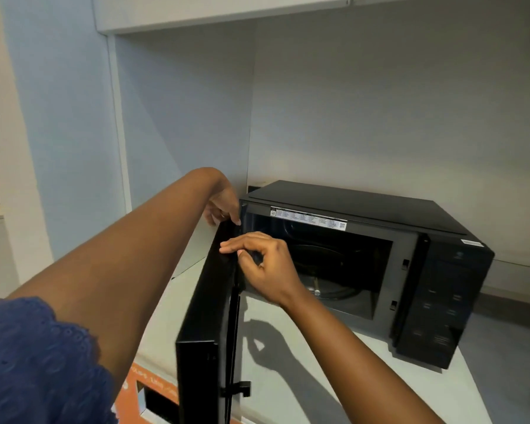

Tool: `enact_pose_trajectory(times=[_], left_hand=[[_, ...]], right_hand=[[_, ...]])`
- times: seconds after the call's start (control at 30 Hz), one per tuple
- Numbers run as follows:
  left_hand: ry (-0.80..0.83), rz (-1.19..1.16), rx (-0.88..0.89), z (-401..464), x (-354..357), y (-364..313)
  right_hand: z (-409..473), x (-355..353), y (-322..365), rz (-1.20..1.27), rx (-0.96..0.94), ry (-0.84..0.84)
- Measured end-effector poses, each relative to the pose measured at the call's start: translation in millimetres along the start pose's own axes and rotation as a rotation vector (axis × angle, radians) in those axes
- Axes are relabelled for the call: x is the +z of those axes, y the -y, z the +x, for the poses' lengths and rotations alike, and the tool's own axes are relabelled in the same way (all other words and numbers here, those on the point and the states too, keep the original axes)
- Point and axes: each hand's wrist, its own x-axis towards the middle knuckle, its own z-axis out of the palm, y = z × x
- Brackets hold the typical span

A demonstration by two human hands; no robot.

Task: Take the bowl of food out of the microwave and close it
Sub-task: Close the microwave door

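Microwave (364, 258) cavity looks empty, no bowl visible. Both my hands on door (208, 301) top edge: left hand (222, 209) gripping, right hand (263, 264) fingers curled. Closing left.

Microwave (364, 264) on counter (288, 377), far right against wall (380, 117); door (208, 316) swung open left, toward near edge.

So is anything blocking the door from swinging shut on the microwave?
Yes: the right hand sits at the door's top edge on its inner side, across the cavity opening. The left hand grips the top edge near the hinge. No bowl shows inside the cavity.
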Motion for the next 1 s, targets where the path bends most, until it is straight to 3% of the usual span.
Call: enact_pose_trajectory(times=[0.23,0.37,0.57,0.63,0.73,0.83,1.0], left_hand=[[-0.122,0.261,-0.009,0.7,5.5,-37.3],[-0.24,0.479,-0.001,-1.4,18.9,-65.0],[-0.448,0.703,0.008,18.2,47.8,-97.0],[-0.56,0.642,0.036,26.7,58.8,-106.3],[-0.701,0.335,0.215,47.6,73.2,-115.6],[-0.619,0.165,0.472,63.3,80.8,-120.7],[-0.546,0.149,0.559,87.8,85.4,-134.7]], right_hand=[[5.3,-66.9,8.7,-0.145,0.263,0.343],[2.4,-99.5,19.4,-0.346,0.404,0.547],[-2.4,-131.8,12.5,-0.604,0.47,0.613],[-4.7,-138.4,3.4,-0.69,0.473,0.604],[-11.8,-149.8,-16.8,-0.73,0.534,0.556],[-11.6,-165.8,-40.0,-0.805,0.552,0.489],[-1.4,-186.2,-80.7,-0.981,0.638,0.426]])
